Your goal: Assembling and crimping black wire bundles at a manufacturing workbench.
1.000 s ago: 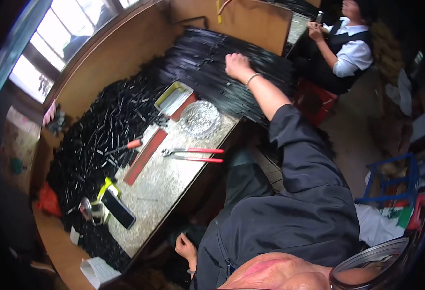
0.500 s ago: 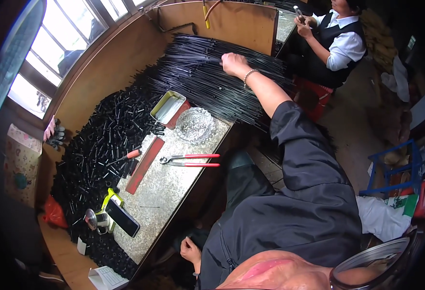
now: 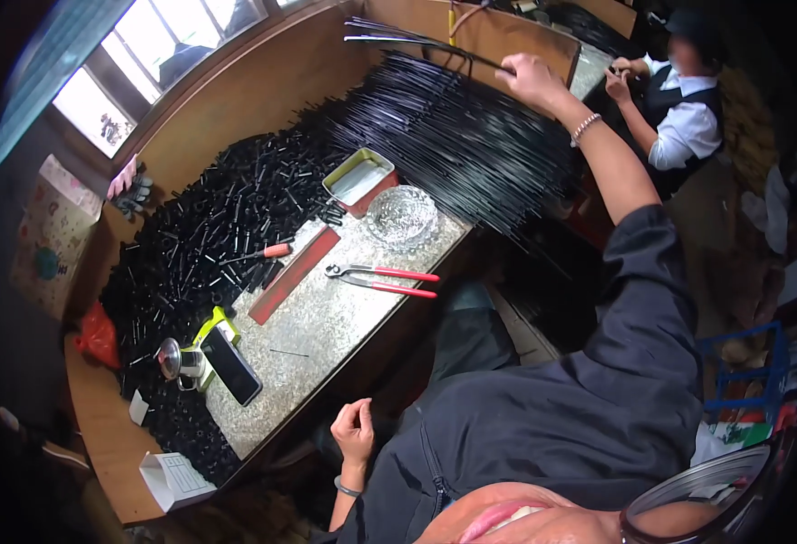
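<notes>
My right hand (image 3: 534,82), arm stretched to the far right, is closed around a few long thin black rods (image 3: 425,41). Their ends point left, above a wide heap of similar rods (image 3: 453,136) at the back of the workbench. My left hand (image 3: 354,433) is off the bench's front edge, near my body, fingers curled in and nothing visible in them. Nearest to it on the bench top are a single short thin rod (image 3: 289,353) and a dark phone (image 3: 230,365). Red-handled pincers (image 3: 385,279) lie farther back, beside a flat red bar (image 3: 295,276).
Short black tubes (image 3: 208,218) pile along the bench's left side. A glass bowl (image 3: 402,218) and an open tin (image 3: 359,180) stand by the rods. A metal cup (image 3: 180,361) stands near the phone. At the far right sits another person (image 3: 675,109), hands raised.
My right hand has lifted a few rods off the heap and moved up and right with them. My left hand has risen from my lap toward the bench edge. The view has shifted slightly.
</notes>
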`<move>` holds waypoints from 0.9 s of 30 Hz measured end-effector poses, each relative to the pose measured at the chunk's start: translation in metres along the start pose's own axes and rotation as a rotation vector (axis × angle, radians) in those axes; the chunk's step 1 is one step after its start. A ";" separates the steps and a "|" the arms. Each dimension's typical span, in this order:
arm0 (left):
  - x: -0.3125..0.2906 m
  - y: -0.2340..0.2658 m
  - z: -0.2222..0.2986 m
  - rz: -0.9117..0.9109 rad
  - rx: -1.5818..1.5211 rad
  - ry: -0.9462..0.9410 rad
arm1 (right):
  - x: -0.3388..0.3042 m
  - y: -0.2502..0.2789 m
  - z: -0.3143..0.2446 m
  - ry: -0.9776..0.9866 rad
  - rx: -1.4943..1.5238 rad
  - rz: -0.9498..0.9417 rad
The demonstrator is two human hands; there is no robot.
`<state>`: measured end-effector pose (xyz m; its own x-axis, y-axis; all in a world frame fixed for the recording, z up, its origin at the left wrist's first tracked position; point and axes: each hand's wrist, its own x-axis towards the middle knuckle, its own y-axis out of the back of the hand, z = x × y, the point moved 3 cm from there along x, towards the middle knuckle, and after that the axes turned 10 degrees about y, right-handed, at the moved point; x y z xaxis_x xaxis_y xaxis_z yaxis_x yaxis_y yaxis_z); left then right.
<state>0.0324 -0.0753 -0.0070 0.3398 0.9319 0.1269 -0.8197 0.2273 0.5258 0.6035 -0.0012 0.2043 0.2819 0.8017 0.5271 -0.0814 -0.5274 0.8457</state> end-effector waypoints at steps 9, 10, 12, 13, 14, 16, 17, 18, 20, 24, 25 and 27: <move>0.105 0.015 0.169 0.007 -0.012 -0.455 | -0.030 0.064 -0.127 0.267 0.196 0.111; 0.120 0.012 0.183 0.074 0.026 -0.510 | -0.034 0.068 -0.145 0.342 0.208 0.147; 0.152 0.007 0.201 0.159 0.103 -0.507 | -0.042 0.080 -0.190 0.347 0.367 0.031; 0.166 0.002 0.208 0.197 0.105 -0.458 | -0.049 0.084 -0.206 0.367 0.447 -0.005; 0.172 0.002 0.218 0.181 0.064 -0.389 | -0.055 0.086 -0.220 0.435 0.474 -0.011; 0.184 0.003 0.217 0.223 -0.018 -0.337 | -0.063 0.078 -0.250 0.474 0.648 -0.115; 0.184 0.006 0.215 0.242 -0.081 -0.322 | -0.068 0.076 -0.260 0.488 0.585 -0.163; 0.182 0.011 0.212 0.193 -0.284 -0.286 | -0.071 0.076 -0.269 0.528 0.584 -0.183; 0.178 0.026 0.201 0.235 -0.557 -0.305 | -0.078 0.072 -0.283 0.627 0.623 -0.234; 0.186 0.058 0.166 0.112 -0.699 -0.259 | -0.110 0.061 -0.269 0.401 0.999 -0.890; 0.185 0.068 0.158 0.112 -0.670 -0.295 | -0.123 0.064 -0.272 0.244 1.106 -1.040; 0.178 0.078 0.154 0.079 -0.552 -0.321 | -0.147 0.058 -0.258 0.168 1.202 -1.147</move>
<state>0.1001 0.0651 0.1867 0.3199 0.8404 0.4375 -0.9355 0.3534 0.0052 0.3108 -0.0775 0.1973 -0.4335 0.8766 -0.2091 0.8343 0.4781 0.2745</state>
